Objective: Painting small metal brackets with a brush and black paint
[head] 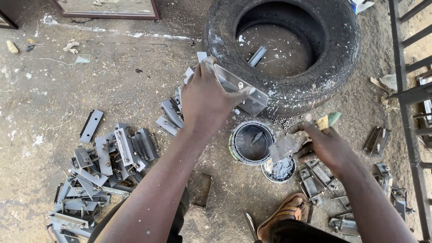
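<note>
Metal bracket (240, 87), grey and freshly coated, is held up in the air in front of the old black tyre (288, 54), just above the paint tin.

From the head camera, the ground is bare, dusty concrete strewn with grit and sawdust-like scraps. The tyre lies flat at the top, with a small strip of metal resting inside its ring. A framed panel (108, 9) lies along the upper edge, and a dark metal railing (409, 94) runs down the right side. On the left, a heap of grey brackets (103, 166) is spread over the floor; a few more lie behind the raised hand, and others are scattered at the lower right near a sandalled foot (290, 211). A cluster of small nuts (281, 122) sits at the foot of the tyre.

The left hand (204, 101) is closed around the bracket from above, fingers wrapped over its near end, so the piece sticks out to the right toward the tyre wall. The right hand (326, 144) is clamped on a paintbrush (292, 141) with a pale handle; the bristles, loaded with grey paint, hang over the tin's lid (279, 170), which lies just beside the open paint tin (251, 143). The tin holds silvery grey paint and stands between the two hands.
</note>
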